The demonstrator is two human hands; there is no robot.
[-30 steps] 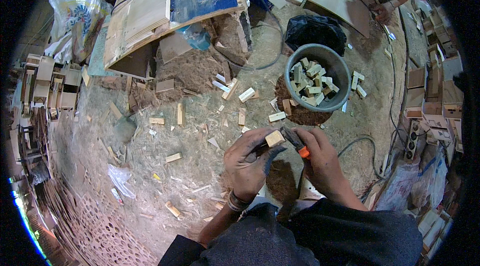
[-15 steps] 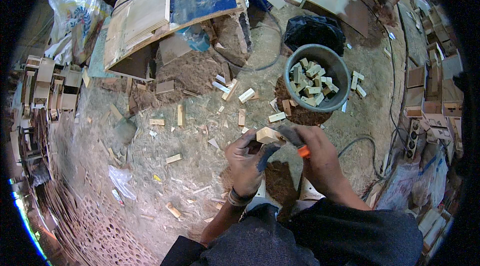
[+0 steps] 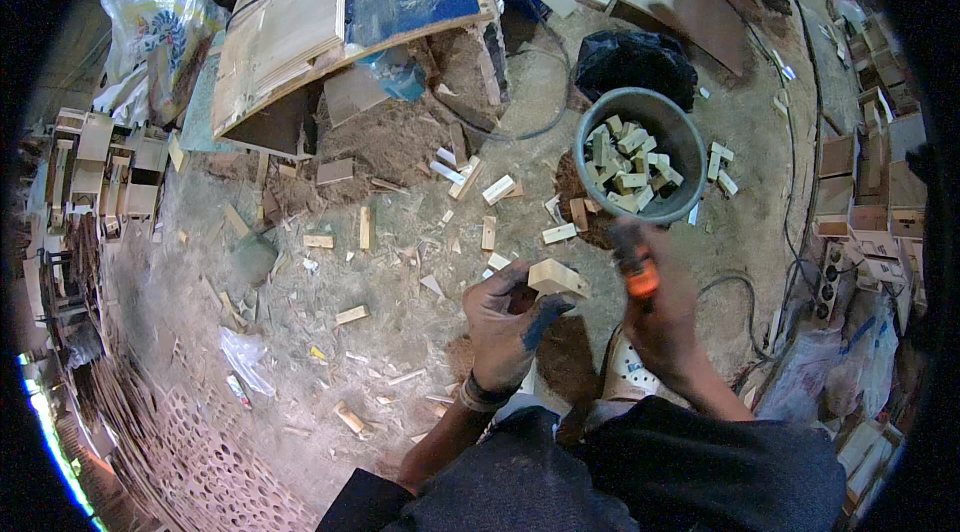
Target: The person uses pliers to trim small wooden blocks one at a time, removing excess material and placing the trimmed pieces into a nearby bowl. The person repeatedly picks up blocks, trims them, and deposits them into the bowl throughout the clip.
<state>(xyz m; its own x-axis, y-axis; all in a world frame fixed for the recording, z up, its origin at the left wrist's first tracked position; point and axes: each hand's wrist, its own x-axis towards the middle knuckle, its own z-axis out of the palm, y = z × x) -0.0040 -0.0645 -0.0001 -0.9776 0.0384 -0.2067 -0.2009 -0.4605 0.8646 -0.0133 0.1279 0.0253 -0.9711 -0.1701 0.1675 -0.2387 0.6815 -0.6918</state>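
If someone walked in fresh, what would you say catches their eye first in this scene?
Most likely the two hands low in the middle: the left hand grips a small wooden block, and the right hand holds an orange-handled tool beside it. Just above them stands a grey bucket full of pale wood offcuts, with more scraps and sawdust strewn over the floor.

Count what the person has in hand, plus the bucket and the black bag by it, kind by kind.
Wooden block, in the left hand: 1
Orange-handled tool, in the right hand: 1
Grey bucket of wood pieces: 1
Black bag: 1
Total: 4
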